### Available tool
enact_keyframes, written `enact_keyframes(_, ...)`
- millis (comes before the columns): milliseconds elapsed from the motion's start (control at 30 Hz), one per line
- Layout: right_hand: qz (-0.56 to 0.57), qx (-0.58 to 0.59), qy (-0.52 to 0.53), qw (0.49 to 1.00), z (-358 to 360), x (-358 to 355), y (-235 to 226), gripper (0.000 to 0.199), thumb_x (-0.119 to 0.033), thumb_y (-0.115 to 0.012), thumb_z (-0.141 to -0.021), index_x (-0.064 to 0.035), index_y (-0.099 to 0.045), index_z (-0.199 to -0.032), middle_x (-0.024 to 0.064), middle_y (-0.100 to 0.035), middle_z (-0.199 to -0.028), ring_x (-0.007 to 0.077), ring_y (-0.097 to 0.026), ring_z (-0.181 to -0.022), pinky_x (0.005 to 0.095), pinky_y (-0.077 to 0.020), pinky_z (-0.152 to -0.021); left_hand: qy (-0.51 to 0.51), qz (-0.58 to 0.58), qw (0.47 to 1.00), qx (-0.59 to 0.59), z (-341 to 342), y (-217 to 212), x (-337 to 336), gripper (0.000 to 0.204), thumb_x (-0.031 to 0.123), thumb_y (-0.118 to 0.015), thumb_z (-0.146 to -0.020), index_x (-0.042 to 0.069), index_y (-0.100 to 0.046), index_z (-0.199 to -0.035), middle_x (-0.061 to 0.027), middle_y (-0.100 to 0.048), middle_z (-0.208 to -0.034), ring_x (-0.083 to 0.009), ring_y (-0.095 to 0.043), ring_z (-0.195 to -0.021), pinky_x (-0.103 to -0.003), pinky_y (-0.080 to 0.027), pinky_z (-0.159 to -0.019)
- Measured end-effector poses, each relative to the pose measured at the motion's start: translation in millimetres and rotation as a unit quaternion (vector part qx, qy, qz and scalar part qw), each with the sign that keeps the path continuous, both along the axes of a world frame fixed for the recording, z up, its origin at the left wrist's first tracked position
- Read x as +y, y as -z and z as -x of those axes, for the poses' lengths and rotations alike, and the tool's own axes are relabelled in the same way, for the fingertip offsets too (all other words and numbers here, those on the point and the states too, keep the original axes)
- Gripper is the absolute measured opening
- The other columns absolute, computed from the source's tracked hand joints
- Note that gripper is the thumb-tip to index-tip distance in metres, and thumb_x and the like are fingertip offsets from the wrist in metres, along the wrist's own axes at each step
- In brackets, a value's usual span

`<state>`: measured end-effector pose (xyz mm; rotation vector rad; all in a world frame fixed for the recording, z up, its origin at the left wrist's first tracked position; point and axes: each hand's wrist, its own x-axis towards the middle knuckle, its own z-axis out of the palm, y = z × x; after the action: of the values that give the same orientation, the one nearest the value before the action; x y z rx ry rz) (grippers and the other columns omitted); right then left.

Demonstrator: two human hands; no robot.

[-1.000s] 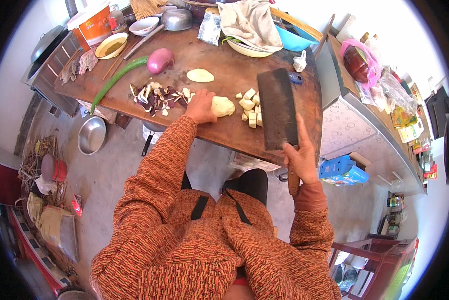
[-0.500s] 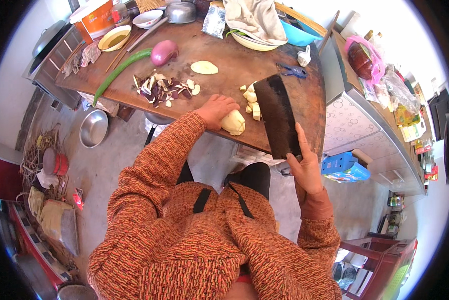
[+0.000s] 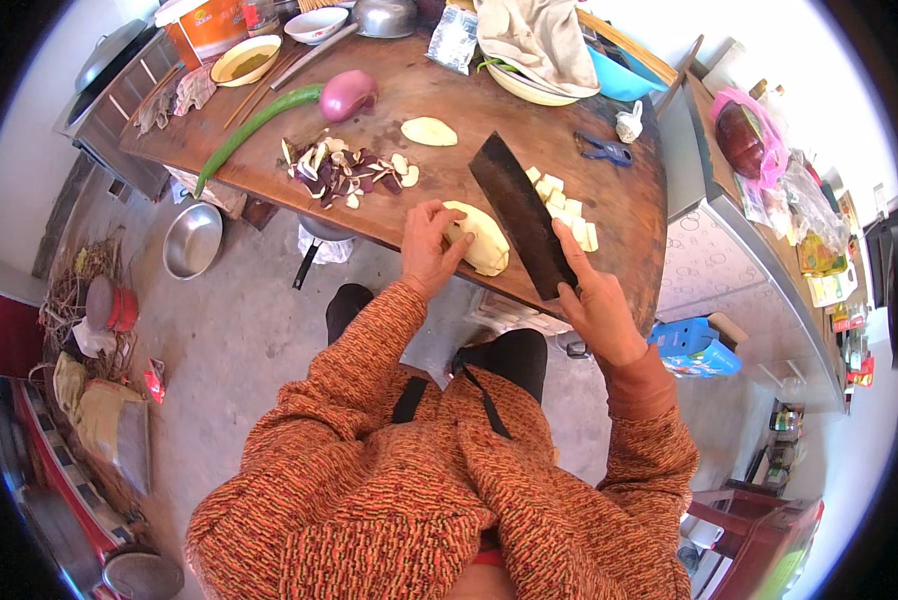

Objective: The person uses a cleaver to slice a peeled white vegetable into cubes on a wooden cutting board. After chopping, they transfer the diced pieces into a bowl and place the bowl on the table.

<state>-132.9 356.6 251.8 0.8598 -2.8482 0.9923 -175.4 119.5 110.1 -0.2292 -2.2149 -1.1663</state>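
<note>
L hand [image 3: 431, 245] grip closed on peeled potato half [image 3: 477, 238] at surface [image 3: 439, 100] edge; R hand [image 3: 594, 300] grip wrapped round cleaver [image 3: 522, 212]. Cut cubes [image 3: 564, 205] just beyond blade: approx half diced, this piece uncut.

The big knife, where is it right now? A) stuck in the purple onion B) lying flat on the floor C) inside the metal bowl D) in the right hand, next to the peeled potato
D: the right hand holds the cleaver over the wooden table, beside the peeled potato that the left hand steadies.
</note>
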Motion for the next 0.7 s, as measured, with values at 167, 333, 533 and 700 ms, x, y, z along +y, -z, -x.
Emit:
enact_keyframes(167,-0.065,0.011,-0.019,0.998,7.6,-2.7,1.0,0.078,0.001,-0.052,-0.079,-0.0197,-0.025,-0.149,0.0242,-0.06,-0.072,0.0431,-0.059,-0.067,0.0512,-0.0459,-0.063,-0.003,0.017,1.0,-0.003,-3.4,2.5,6.1,0.026,0.018,-0.071,-0.079,0.008,-0.063,-0.101,-0.0116,-0.055,-0.105,-0.0306,-0.051,-0.099,-0.039,-0.042,-0.086)
enact_keyframes(333,-0.112,0.006,-0.027,0.993,12.1,-5.9,3.9,0.079,0.002,-0.051,-0.078,-0.0188,-0.024,-0.15,0.0228,-0.06,-0.069,0.0415,-0.06,-0.064,0.0518,-0.0467,-0.062,0.003,0.036,0.999,-0.003,-3.4,2.1,3.9,0.027,0.018,-0.071,-0.078,0.007,-0.062,-0.102,-0.0115,-0.055,-0.107,-0.0316,-0.051,-0.1,-0.039,-0.042,-0.086)
enact_keyframes(533,-0.156,0.002,-0.038,0.987,15.1,-15.6,-9.1,0.081,0.004,-0.049,-0.078,-0.0182,-0.02,-0.15,0.0244,-0.06,-0.07,0.0431,-0.059,-0.064,0.0527,-0.046,-0.062,0.002,0.045,0.999,0.008,-2.0,3.4,4.2,0.029,0.017,-0.07,-0.078,0.006,-0.061,-0.103,-0.0117,-0.055,-0.108,-0.0324,-0.051,-0.1,-0.039,-0.042,-0.086)
enact_keyframes(700,-0.196,-0.014,-0.057,0.979,27.0,-15.0,-14.5,0.084,0.004,-0.051,-0.077,-0.0174,-0.018,-0.151,0.0211,-0.062,-0.071,0.0416,-0.06,-0.065,0.052,-0.0469,-0.06,0.004,0.056,0.998,0.008,-3.0,1.6,4.1,0.03,0.018,-0.07,-0.078,0.006,-0.06,-0.104,-0.0129,-0.054,-0.109,-0.0336,-0.051,-0.1,-0.04,-0.042,-0.087)
